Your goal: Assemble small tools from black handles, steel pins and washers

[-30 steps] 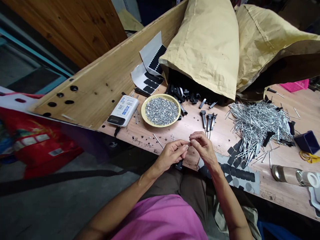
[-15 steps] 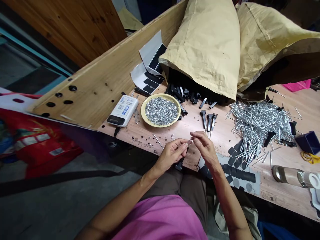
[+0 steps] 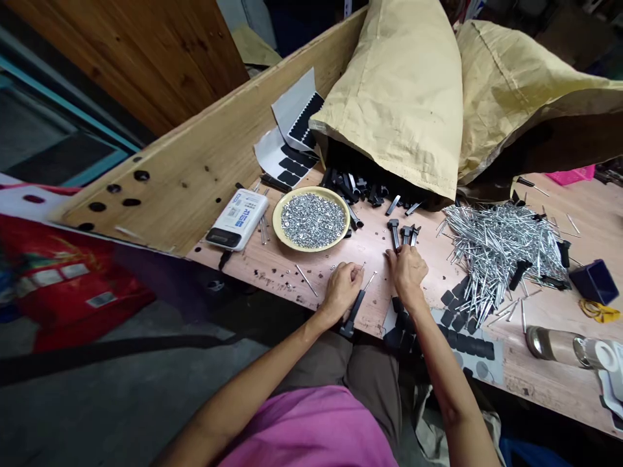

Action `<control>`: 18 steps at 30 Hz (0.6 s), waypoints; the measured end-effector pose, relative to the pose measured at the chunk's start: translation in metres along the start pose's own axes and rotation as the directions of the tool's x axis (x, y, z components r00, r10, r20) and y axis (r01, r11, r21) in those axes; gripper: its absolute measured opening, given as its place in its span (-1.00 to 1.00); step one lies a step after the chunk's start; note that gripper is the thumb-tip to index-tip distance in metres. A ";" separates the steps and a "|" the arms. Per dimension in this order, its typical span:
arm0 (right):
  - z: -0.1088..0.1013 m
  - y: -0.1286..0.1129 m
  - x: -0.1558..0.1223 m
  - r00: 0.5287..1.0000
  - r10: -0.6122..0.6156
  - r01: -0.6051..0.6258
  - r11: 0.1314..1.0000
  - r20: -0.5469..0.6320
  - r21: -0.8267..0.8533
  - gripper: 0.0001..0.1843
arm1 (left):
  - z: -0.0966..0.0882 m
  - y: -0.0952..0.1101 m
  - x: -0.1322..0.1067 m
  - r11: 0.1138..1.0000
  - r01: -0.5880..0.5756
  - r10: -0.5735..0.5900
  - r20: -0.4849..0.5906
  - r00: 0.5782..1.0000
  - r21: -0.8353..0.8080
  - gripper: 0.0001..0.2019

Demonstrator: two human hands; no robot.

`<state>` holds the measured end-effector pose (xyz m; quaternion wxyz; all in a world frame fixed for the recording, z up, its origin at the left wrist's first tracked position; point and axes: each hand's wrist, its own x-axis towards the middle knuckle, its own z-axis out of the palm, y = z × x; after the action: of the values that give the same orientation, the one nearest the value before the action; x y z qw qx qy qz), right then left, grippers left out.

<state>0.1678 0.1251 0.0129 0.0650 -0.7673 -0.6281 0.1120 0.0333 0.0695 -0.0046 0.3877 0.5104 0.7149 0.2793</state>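
Note:
My left hand (image 3: pixel 342 289) rests at the front of the table with its fingers curled; a thin metal tip shows at the fingertips, the rest hidden. Right beside it lies a black plastic piece with a metal rod (image 3: pixel 357 310), slanting over the table edge. My right hand (image 3: pixel 409 271) is closed over the rod ends of several black plastic pieces (image 3: pixel 405 232); what its fingers pinch is hidden. Left of them stands a yellow bowl (image 3: pixel 277 232) full of small metal nuts or washers (image 3: pixel 313 219). A loose metal rod (image 3: pixel 306 279) lies before the bowl.
A heap of metal rods (image 3: pixel 496 253) covers the right side. Large tan sacks (image 3: pixel 394 97) spill black parts behind. A white power bank (image 3: pixel 238 219), black adhesive pads (image 3: pixel 467 340), a glass bottle (image 3: pixel 557 344) and a dark blue box (image 3: pixel 594 281) lie around.
My hands, together half a second ago at the rod of the black piece, have parted. The right moved to the group of black pieces; the black piece now lies free beside my left hand.

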 end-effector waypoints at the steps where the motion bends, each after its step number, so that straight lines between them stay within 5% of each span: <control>1: -0.001 -0.003 0.003 0.999 0.020 -0.016 0.996 0.040 -0.083 -0.81 | 0.003 0.002 0.001 0.997 0.004 -0.004 -0.007 1.000 0.083 -0.90; 6: -0.001 -0.007 0.014 0.996 0.003 0.015 0.978 0.086 -0.207 -0.64 | 0.005 0.007 -0.004 0.985 -0.060 0.062 -0.011 0.998 0.159 -0.83; 9: 0.000 0.005 0.013 0.989 -0.145 0.144 0.984 -0.003 -0.103 -0.59 | -0.009 0.003 -0.008 0.990 -0.038 0.030 -0.057 0.998 -0.135 -0.88; 11: 0.001 0.014 0.002 0.932 -0.335 0.337 0.942 -0.138 -0.008 -0.60 | -0.022 0.000 -0.012 0.887 0.125 -0.080 0.118 0.990 -0.445 -0.77; 12: 0.001 0.017 -0.007 0.857 -0.466 0.482 0.876 -0.218 0.023 -0.63 | -0.029 0.000 -0.016 0.790 0.250 -0.104 0.280 0.954 -0.560 -0.71; 14: 0.000 0.021 -0.027 0.589 -0.731 0.784 0.620 -0.345 0.025 -0.68 | -0.042 0.000 -0.023 0.614 0.460 -0.093 0.520 0.849 -0.642 -0.61; 16: -0.002 0.019 -0.045 0.292 -0.874 0.947 0.322 -0.387 -0.012 -0.73 | -0.049 0.001 -0.032 0.552 0.536 -0.091 0.592 0.800 -0.639 -0.57; 18: -0.002 0.013 -0.057 0.124 -0.924 0.989 0.144 -0.361 -0.029 -0.74 | -0.053 -0.001 -0.039 0.517 0.551 -0.113 0.586 0.802 -0.655 -0.66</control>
<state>0.1705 0.0671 0.0172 0.2977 -0.1734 -0.9388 -0.0042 -0.0046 0.0322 0.0333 0.7832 0.1785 0.4793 0.3536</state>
